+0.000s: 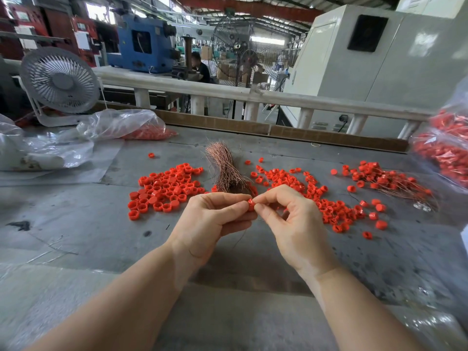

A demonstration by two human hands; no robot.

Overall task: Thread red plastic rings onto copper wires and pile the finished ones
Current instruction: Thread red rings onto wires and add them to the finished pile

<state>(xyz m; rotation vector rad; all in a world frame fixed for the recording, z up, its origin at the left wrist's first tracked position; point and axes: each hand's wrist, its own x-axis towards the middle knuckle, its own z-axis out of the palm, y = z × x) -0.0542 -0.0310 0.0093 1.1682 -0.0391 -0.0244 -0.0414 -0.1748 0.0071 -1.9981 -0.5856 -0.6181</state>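
A single red ring (251, 205) is pinched between the fingertips of my left hand (215, 219) and my right hand (291, 219), above the grey table (76, 224). A thin copper wire (243, 234) runs down from the ring below my left hand. Just beyond my hands lies a bundle of copper wires (225, 168). Loose red rings form one pile on the left (164, 188) and another on the right (316, 198). Rings with wires through them lie heaped at the far right (387, 178).
A clear bag holding red rings (149, 133) lies at the back left beside a small grey fan (60, 82). Another bag of red parts (445, 153) hangs at the right edge. A cardboard strip (253, 127) and a white rail (228, 92) border the table's back.
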